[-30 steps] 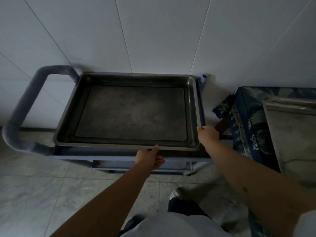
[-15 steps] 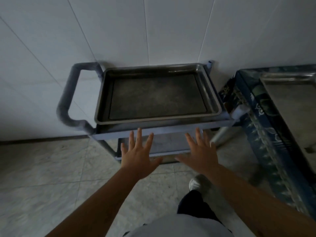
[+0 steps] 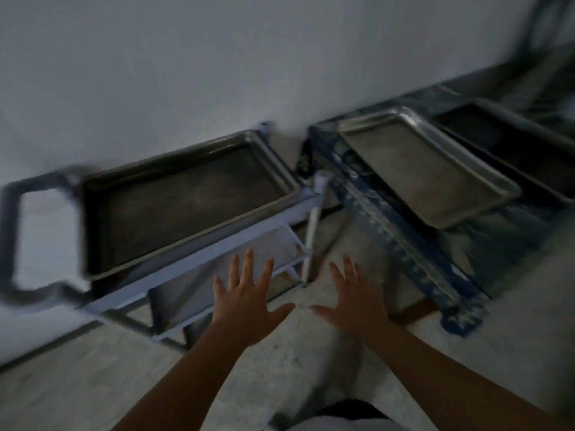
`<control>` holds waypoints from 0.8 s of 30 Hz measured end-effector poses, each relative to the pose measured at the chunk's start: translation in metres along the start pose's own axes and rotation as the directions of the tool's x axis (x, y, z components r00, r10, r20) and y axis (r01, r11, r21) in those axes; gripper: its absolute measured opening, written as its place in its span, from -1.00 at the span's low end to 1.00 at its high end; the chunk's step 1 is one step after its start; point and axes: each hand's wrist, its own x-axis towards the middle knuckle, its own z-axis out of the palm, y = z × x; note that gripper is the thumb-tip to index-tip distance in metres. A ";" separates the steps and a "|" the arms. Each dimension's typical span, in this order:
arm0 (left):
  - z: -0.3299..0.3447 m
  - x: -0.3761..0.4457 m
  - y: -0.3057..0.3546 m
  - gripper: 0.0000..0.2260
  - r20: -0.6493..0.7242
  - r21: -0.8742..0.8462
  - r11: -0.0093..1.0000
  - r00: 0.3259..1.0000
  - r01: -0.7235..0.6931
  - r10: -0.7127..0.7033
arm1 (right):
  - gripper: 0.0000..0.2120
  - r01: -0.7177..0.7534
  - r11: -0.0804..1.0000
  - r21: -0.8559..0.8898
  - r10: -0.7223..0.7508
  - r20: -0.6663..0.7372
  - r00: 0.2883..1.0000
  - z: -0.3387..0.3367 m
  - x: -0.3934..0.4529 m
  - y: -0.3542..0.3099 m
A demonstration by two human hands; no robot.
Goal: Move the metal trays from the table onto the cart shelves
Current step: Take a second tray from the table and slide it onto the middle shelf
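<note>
Nearest the camera, the left hand [image 3: 245, 301] and the right hand [image 3: 353, 301] are held out side by side above the floor [image 3: 264, 362], fingers spread flat, holding nothing and touching nothing. Just beyond the left hand stands the cart [image 3: 199, 253], with a dark tray [image 3: 183, 197] lying flat on its top shelf and its handle [image 3: 12, 231] at the far left. To the right, near the cart, is the surface [image 3: 404, 244] under a blue patterned cloth. On it lies a pale metal tray [image 3: 426, 169], and beside that, farther right, a second dark tray [image 3: 516, 147]. The picture is blurred throughout.
</note>
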 end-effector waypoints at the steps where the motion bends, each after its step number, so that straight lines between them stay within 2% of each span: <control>1: -0.001 0.014 0.022 -0.10 0.004 -0.003 0.997 0.997 -0.082 0.082 | 0.09 -0.075 0.997 0.009 0.075 -0.018 0.997 -0.004 -0.011 0.022; 4: -0.001 0.049 0.098 -0.09 0.027 -0.008 0.952 0.952 -0.305 0.305 | 0.15 -0.304 0.952 0.044 0.306 -0.065 0.950 -0.014 -0.052 0.093; 8: 0.006 0.064 0.216 -0.14 0.058 0.036 0.832 0.833 -0.553 0.551 | 0.09 -0.525 0.839 0.139 0.541 -0.123 0.832 -0.018 -0.125 0.185; 14: 0.025 0.067 0.377 -0.13 0.155 0.041 0.602 0.600 -0.798 0.785 | 0.07 -0.755 0.609 0.241 0.790 -0.103 0.604 -0.014 -0.222 0.292; 17: 0.038 0.067 0.447 -0.12 0.173 0.079 0.509 0.515 -0.857 0.840 | 0.09 -0.801 0.537 0.263 0.840 -0.080 0.537 -0.019 -0.251 0.332; 19: 0.044 0.067 0.490 -0.10 0.179 0.082 0.489 0.495 -0.869 0.850 | 0.09 -0.812 0.513 0.277 0.855 -0.079 0.513 -0.025 -0.265 0.361; 24: 0.053 0.075 0.572 -0.10 0.190 0.053 0.498 0.498 -0.866 0.846 | 0.06 -0.828 0.479 0.291 0.873 -0.059 0.485 -0.044 -0.292 0.435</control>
